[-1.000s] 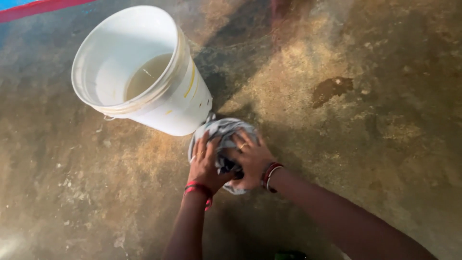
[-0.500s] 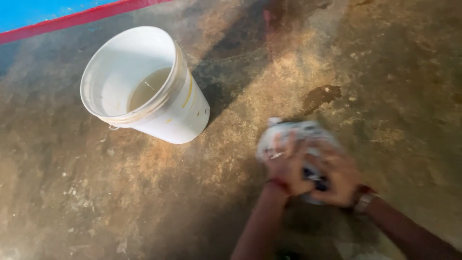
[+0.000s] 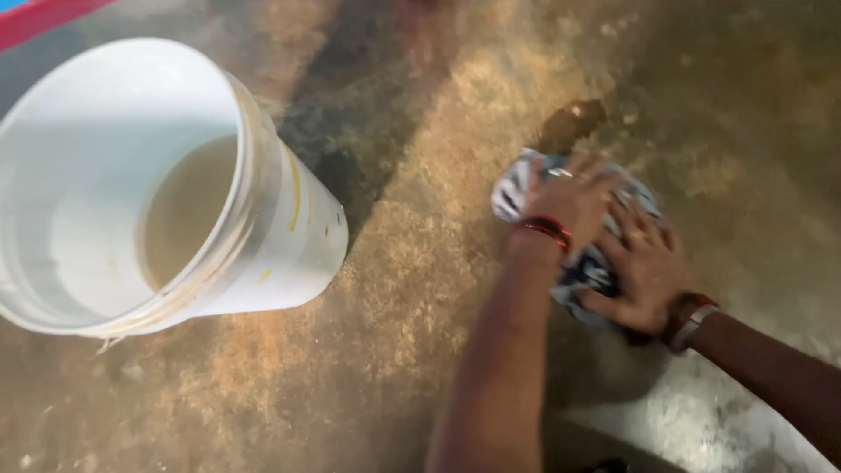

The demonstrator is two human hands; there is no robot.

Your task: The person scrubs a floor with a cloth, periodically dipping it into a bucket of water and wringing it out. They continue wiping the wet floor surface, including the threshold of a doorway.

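Observation:
Both of my hands press a crumpled grey-and-white cloth (image 3: 583,267) flat against a stained, wet concrete floor (image 3: 412,289). My left hand (image 3: 574,197) lies on the cloth's far part, with a red thread band at the wrist. My right hand (image 3: 644,271) covers its near right part and has a dark bracelet at the wrist. Most of the cloth is hidden under my palms. A white plastic bucket (image 3: 289,236) stands to the left of the cloth, apart from my hands, with murky water low inside it.
A dark wet patch (image 3: 574,123) marks the floor just beyond the cloth. A red strip (image 3: 44,16) runs along the top left corner. A paler, shiny wet area (image 3: 683,420) lies near my right forearm.
My hands and the cloth have slid to the right across the floor, away from the bucket. The view has moved closer to the floor, so the bucket looks larger.

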